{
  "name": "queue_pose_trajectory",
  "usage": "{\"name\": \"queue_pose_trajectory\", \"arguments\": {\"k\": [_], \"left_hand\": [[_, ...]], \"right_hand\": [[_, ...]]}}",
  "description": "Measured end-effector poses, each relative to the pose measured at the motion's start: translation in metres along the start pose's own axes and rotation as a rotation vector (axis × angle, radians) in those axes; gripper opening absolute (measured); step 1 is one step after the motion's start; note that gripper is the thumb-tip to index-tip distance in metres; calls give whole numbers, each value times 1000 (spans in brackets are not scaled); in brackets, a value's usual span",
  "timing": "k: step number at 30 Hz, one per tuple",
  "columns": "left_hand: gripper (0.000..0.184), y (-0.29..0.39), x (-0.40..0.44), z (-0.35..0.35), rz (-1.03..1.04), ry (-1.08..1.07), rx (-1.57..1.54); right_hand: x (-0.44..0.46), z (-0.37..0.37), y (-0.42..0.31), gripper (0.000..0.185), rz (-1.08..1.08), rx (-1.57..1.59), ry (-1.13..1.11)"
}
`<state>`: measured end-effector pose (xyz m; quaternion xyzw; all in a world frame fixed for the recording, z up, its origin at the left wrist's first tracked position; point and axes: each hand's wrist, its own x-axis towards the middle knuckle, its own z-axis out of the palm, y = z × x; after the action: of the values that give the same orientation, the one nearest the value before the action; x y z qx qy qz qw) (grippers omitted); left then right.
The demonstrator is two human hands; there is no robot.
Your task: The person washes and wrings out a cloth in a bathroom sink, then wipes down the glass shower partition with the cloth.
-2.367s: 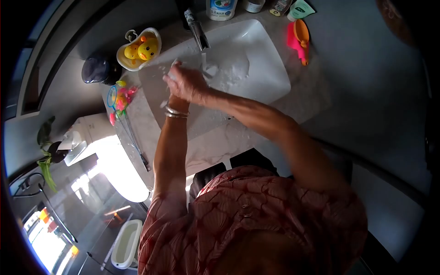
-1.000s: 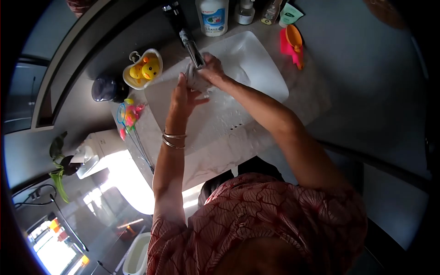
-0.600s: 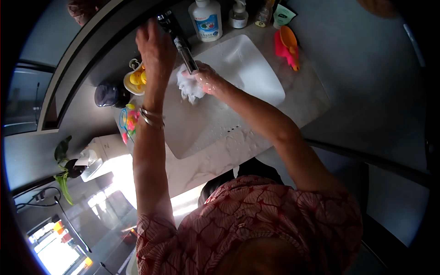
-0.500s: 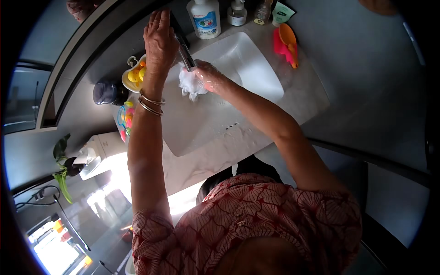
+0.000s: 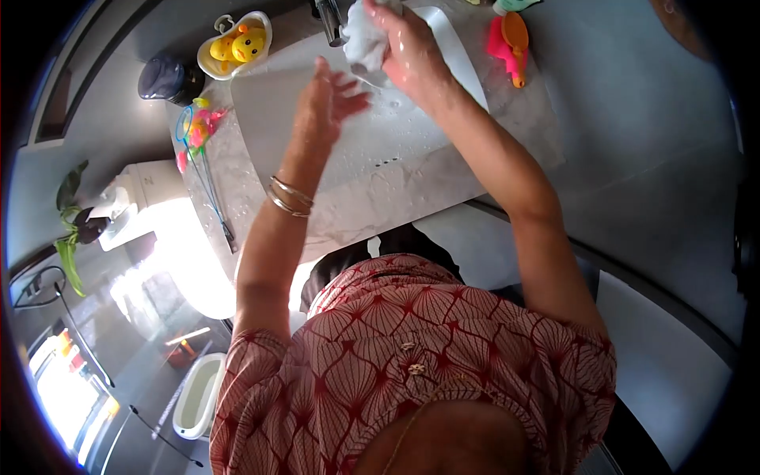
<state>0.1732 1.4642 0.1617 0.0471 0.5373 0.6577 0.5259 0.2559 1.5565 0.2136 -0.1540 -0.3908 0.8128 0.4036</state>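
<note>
My right hand (image 5: 416,59) grips a wet white cloth (image 5: 366,38) above the sink, beside the tip of the chrome faucet (image 5: 329,24). My left hand (image 5: 328,103), with bangles on its wrist, is over the left part of the white sink (image 5: 277,150); its fingers are apart and nothing is in them. A gap separates this hand from the cloth. Drops of water lie in the basin, and my right hand looks wet.
Left of the sink are a white tub (image 5: 204,55) with yellow toy ducks (image 5: 248,44), a dark jar (image 5: 168,79) and colourful toys with a blue-ringed net (image 5: 184,123). To the right lie an orange scoop (image 5: 514,33) and a pink item (image 5: 497,47).
My left hand has come down from the faucet's base to over the sink. My right hand has raised the white cloth up and to the right. The whole view has shifted, cutting off the bottles.
</note>
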Motion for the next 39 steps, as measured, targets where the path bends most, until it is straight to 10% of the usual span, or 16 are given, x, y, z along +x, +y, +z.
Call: {"name": "queue_pose_trajectory", "arguments": {"k": [7, 10, 14, 17, 21, 30, 39], "left_hand": [[48, -33, 55, -25, -494, -362, -364], [37, -47, 51, -20, -656, -316, -347], [27, -47, 15, -8, -294, -235, -195], [40, -36, 12, -13, -351, -708, -388], [46, -19, -10, 10, -298, -567, -571], [35, -52, -28, 42, -212, -703, -1121], [48, -63, -33, 31, -262, -927, -1019]], "right_hand": [[-93, -11, 19, 29, 108, -757, -253], [-93, -13, 10, 29, -184, -1123, -451], [-27, -39, -2, 29, 205, -302, -97], [8, -75, 17, 33, 195, -347, 56], [3, -124, 68, 51, 430, -367, -30], [-45, -58, 75, 57, 153, 506, -281], [-44, -58, 41, 48, -78, 117, -395]]}}
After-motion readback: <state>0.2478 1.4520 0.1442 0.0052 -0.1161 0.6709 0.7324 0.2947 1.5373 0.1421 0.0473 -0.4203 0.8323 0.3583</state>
